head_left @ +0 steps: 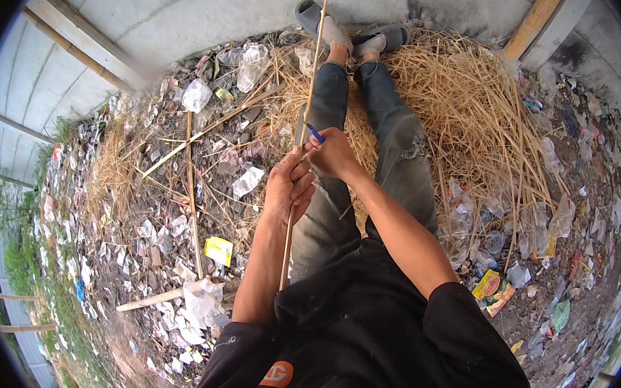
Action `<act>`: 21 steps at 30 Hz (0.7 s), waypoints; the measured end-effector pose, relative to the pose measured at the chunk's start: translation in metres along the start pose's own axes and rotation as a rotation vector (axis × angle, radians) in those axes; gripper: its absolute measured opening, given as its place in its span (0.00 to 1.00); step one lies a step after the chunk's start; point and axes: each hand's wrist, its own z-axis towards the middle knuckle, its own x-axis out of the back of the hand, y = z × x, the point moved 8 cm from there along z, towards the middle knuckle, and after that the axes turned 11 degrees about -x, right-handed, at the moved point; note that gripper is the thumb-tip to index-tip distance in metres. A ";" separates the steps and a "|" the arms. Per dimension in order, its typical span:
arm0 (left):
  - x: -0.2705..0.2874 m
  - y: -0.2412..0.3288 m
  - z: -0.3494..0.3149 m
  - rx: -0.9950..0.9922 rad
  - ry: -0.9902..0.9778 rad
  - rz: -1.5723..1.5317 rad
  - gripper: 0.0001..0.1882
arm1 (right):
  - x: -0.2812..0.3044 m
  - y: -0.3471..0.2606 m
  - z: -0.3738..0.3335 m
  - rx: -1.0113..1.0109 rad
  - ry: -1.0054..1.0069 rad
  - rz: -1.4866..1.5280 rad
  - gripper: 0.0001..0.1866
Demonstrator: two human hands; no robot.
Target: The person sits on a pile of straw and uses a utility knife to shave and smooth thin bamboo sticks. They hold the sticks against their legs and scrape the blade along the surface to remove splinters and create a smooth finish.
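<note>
A long, thin bamboo strip (308, 94) runs upright between my legs, from near my stomach up past my feet. My left hand (289, 185) is closed around it, thumb pointing up along the strip. Just above and to the right, my right hand (334, 155) is closed on a small blue-handled tool (316, 133) held against the strip. The tool's working end is too small to make out. My outstretched legs in worn jeans (402, 154) lie beneath both hands.
A heap of dry straw-like shavings (467, 97) lies right of and under my legs. Litter and plastic scraps cover the ground, with loose sticks (191, 191) to the left. A grey panel wall (216, 8) stands beyond my feet, with a wooden post (532, 25) against it.
</note>
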 end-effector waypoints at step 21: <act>0.061 0.075 0.025 -0.380 0.180 0.652 0.19 | 0.068 -0.004 -0.025 -0.174 -0.504 0.607 0.20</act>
